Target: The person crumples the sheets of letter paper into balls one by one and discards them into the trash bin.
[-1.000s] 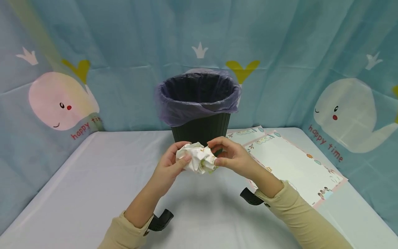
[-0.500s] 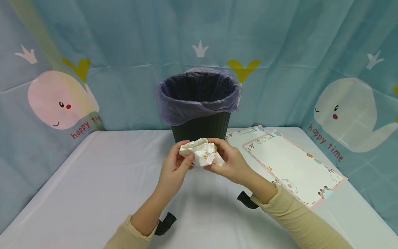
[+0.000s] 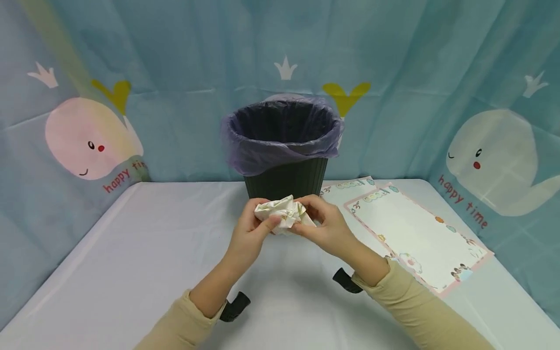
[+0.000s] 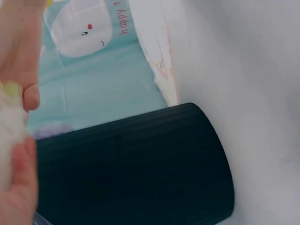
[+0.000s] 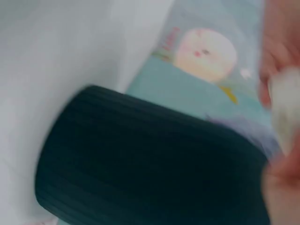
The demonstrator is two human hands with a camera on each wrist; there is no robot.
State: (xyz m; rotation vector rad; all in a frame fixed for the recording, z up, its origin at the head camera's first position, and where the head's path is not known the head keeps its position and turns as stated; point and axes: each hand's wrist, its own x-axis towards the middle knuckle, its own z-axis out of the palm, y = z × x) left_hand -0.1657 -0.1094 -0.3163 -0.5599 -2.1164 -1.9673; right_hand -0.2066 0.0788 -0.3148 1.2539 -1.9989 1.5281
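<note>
A crumpled ball of white printed paper (image 3: pixel 286 210) is held up between both hands, above the table and in front of the bin. My left hand (image 3: pixel 248 238) grips its left side, thumb on the near face. From the right, my right hand (image 3: pixel 330 228) holds the other side with thumb and fingers. In the left wrist view the paper (image 4: pixel 9 136) shows only at the left edge; in the right wrist view the paper (image 5: pixel 287 103) is blurred at the right edge. Some fingertips are hidden behind the paper.
A dark ribbed bin (image 3: pixel 286 177) with a purple liner bag (image 3: pixel 280 156) over its rim stands at the table's back. Two flat printed sheets lie to its right, the nearer sheet (image 3: pixel 420 238) overlapping the farther sheet (image 3: pixel 345 187). A blue curtain (image 3: pixel 188 131) hangs behind.
The paper ball has been turned and squeezed between the hands and looks more compact. Both hands have come closer together around it, and the right thumb now presses its near side.
</note>
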